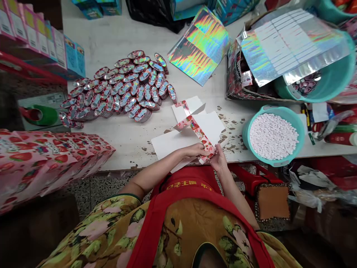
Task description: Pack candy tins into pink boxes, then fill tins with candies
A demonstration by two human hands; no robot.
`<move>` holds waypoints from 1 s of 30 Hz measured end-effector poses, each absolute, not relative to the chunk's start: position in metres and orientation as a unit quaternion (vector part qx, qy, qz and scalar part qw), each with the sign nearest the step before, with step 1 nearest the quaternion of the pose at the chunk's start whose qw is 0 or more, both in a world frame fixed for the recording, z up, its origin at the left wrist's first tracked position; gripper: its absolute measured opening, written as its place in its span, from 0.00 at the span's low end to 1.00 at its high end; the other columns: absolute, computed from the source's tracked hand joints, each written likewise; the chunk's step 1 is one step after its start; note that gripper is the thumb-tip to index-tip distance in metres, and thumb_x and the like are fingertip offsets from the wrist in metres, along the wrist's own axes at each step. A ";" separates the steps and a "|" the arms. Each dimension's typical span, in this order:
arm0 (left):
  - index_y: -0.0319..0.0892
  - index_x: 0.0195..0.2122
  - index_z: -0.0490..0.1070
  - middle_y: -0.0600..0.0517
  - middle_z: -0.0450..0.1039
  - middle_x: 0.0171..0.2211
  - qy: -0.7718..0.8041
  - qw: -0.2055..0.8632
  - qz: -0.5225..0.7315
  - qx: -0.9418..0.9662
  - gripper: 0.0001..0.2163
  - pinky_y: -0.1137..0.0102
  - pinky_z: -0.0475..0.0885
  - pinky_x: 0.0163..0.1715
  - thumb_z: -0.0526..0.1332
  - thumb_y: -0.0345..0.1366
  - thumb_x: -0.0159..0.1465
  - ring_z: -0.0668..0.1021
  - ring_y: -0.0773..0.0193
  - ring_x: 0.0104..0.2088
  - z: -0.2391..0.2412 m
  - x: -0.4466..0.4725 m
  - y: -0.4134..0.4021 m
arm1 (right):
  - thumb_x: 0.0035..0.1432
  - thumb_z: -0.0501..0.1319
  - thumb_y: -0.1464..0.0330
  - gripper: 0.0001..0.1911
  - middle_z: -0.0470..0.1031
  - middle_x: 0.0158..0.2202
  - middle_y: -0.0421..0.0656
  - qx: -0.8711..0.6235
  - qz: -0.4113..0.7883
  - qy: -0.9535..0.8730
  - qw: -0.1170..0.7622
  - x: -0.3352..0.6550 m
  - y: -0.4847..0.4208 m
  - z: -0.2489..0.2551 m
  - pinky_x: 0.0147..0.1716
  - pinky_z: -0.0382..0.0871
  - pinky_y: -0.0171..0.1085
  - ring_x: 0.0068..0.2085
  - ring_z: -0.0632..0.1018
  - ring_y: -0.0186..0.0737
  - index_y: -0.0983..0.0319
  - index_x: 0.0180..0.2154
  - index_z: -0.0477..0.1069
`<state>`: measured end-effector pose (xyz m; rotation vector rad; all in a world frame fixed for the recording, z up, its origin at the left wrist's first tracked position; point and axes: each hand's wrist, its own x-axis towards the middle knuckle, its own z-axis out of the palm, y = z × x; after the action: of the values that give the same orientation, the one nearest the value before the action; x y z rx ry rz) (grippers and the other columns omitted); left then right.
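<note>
A flattened carton [178, 139], white inside with pink strawberry-printed strips, lies unfolded at the table's front edge. My left hand [195, 150] closes over its near end from the left, fingers bent on the printed strip. From the right, my right hand [219, 160] pinches the corner of the same end between thumb and fingers. Partly raised panels stand up from the carton's far half. Beyond it, to the left, many small silvery-topped packs [122, 87] stand packed close together. My palms hide part of the carton's near edge.
Right of my hands, a turquoise basin [245, 136] holds small pale pink pieces. Behind it are a dark box [232, 80] and another turquoise tub [338, 76] under shiny sheets [295, 44]. A holographic sheet [202, 44] lies mid-table. Strawberry cartons [52, 160] stand at left.
</note>
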<state>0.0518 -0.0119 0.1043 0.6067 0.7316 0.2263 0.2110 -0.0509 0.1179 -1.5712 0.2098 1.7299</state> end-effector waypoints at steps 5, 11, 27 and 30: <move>0.41 0.19 0.66 0.54 0.64 0.18 0.393 0.791 0.127 0.451 0.25 0.71 0.59 0.25 0.64 0.58 0.58 0.65 0.68 0.22 0.119 0.039 -0.014 | 0.49 0.72 0.61 0.23 0.78 0.33 0.34 -0.649 0.643 0.053 0.403 0.199 -0.048 0.131 0.39 0.82 0.48 0.30 0.80 0.38 0.55 0.43 0.64; 0.42 0.23 0.71 0.48 0.72 0.24 0.502 0.571 0.070 0.646 0.21 0.66 0.68 0.33 0.62 0.54 0.64 0.75 0.57 0.29 0.156 0.011 -0.018 | 0.46 0.72 0.62 0.26 0.75 0.29 0.33 -0.622 0.665 0.019 0.414 0.181 -0.040 0.138 0.34 0.82 0.45 0.29 0.81 0.40 0.55 0.44 0.63; 0.47 0.69 0.64 0.41 0.55 0.73 0.581 0.376 0.114 0.713 0.25 0.45 0.38 0.71 0.59 0.40 0.70 0.53 0.43 0.74 0.056 -0.002 0.036 | 0.39 0.62 0.69 0.27 0.83 0.43 0.45 -0.526 0.747 0.048 0.404 0.211 -0.086 0.077 0.51 0.77 0.56 0.48 0.82 0.51 0.59 0.46 0.73; 0.46 0.70 0.62 0.40 0.46 0.75 0.549 0.403 0.060 0.730 0.28 0.43 0.28 0.70 0.61 0.40 0.69 0.44 0.43 0.76 0.023 0.005 0.001 | 0.37 0.59 0.69 0.29 0.83 0.44 0.45 -0.553 0.719 0.089 0.411 0.219 -0.104 0.070 0.55 0.74 0.55 0.51 0.81 0.49 0.58 0.47 0.74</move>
<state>0.0054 0.0005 0.0229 1.8442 1.3866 0.1527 0.2185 -0.1038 0.0696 -1.3921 0.2249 1.8088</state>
